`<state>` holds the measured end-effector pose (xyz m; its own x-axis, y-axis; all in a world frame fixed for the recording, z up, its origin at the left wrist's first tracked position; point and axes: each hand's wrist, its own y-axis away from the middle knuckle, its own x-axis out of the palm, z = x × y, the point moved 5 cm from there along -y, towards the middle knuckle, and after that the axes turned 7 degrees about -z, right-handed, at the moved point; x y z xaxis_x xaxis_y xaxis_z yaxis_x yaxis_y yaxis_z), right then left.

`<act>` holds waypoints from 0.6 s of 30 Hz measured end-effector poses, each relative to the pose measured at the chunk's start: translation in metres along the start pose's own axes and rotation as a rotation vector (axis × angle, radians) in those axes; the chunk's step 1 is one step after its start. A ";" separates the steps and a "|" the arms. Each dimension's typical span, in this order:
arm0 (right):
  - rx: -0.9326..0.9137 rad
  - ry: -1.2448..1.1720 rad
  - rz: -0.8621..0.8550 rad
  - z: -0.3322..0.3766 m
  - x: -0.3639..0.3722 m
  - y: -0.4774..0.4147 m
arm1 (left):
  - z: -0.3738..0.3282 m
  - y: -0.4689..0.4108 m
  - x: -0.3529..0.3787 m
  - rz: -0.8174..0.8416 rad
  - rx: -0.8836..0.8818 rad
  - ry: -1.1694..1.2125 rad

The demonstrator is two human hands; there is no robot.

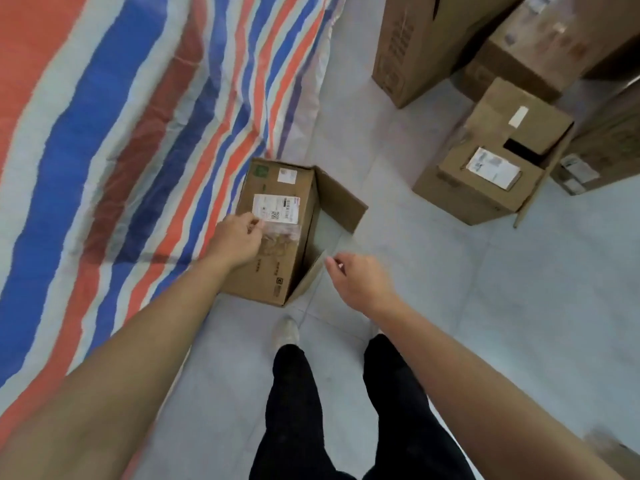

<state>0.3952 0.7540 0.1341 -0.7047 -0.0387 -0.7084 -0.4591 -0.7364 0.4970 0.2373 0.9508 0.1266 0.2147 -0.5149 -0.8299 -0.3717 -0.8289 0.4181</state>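
Observation:
A brown cardboard box (pixel 277 237) lies on its side on the pale tiled floor, its open end and flaps (pixel 337 202) facing right. A white shipping label (pixel 275 209) is stuck on its upper face, with clear tape just below it. My left hand (pixel 237 239) rests on that face and its curled fingertips pinch the label's lower-left corner. My right hand (pixel 360 280) hovers by the tip of the near flap (pixel 308 282), fingers loosely curled, holding nothing.
A red, white and blue striped tarp (pixel 121 133) covers a mound on the left, right against the box. Several other cardboard boxes stand at the back right, the nearest one (pixel 491 161) open with a label. My legs and shoe (pixel 285 332) are below.

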 end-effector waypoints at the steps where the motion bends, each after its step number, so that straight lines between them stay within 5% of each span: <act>1: 0.016 -0.007 0.031 -0.004 0.021 -0.011 | 0.011 -0.016 0.012 0.011 -0.026 -0.004; 7: 0.132 -0.061 0.188 -0.026 0.149 -0.053 | 0.097 -0.076 0.089 0.112 -0.328 -0.072; 13: 0.247 -0.165 0.382 -0.030 0.236 -0.074 | 0.141 -0.080 0.146 0.186 -0.369 -0.220; 18: 0.358 -0.247 0.266 -0.045 0.244 -0.086 | 0.133 -0.073 0.162 0.247 -0.401 -0.347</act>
<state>0.2864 0.7775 -0.1040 -0.9094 -0.0007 -0.4160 -0.3725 -0.4435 0.8152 0.1790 0.9572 -0.0877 -0.1688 -0.6578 -0.7340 0.0119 -0.7460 0.6658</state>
